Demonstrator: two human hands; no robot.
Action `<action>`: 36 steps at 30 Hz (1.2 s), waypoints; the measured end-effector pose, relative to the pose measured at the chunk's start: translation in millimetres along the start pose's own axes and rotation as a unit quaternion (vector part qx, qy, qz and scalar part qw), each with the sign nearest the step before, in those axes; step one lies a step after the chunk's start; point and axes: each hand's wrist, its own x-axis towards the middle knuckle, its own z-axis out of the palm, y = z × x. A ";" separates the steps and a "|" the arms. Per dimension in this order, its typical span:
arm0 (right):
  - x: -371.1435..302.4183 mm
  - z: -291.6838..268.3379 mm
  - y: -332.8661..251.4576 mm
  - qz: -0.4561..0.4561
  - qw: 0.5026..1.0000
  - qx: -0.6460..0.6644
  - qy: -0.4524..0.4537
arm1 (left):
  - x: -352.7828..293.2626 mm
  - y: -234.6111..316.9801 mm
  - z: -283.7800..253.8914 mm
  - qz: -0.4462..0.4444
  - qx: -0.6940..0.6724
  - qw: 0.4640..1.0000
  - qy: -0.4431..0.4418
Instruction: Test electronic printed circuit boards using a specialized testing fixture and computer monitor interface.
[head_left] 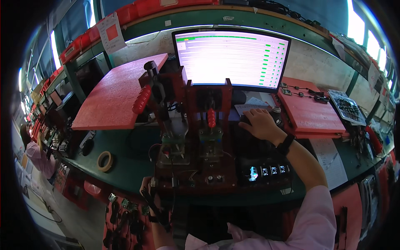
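Black cable (156,202) apparently within the curled left hand (147,187); right hand (261,124) (palm down) loosely spread.

"Where is the camera?"
"Up on the person's head. It looks down and ahead, over the counter (129,166) to the bright screen (229,60)."
"Is it close?"
"Yes, the left hand (148,192) and right hand (262,125) are quite near. The arms (307,166) come up from the bottom."
"Why is the shelf (187,21) bent?"
"It sees very wide, so straight things curve."
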 end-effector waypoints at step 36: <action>-87.6 -52.0 -94.6 -0.032 0.955 -0.293 -0.043 | -6.3 10.2 1.7 -0.030 0.011 0.999 0.017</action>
